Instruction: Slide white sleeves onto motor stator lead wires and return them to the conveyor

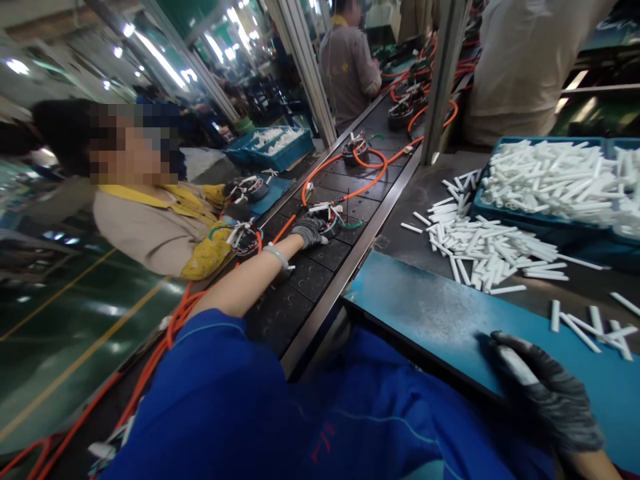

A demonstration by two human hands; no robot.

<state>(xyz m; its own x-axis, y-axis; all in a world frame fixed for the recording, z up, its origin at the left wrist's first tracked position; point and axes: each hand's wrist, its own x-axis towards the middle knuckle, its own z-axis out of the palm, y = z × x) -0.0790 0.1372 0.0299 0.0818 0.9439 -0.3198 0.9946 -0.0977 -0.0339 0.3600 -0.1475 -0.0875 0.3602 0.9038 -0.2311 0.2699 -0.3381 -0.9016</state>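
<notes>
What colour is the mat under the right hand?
The mat is blue, seen best in the head view.

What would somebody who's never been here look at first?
Probably the big heap of white tubes on the right, spilling beside a full blue bin. Next, the bright orange cables looping along the dark line through the middle. Then maybe the grey-gloved left hand at a wiry round part on that line.

Orange cable (367,189), blue mat (430,300), white tubes (480,250).
</notes>
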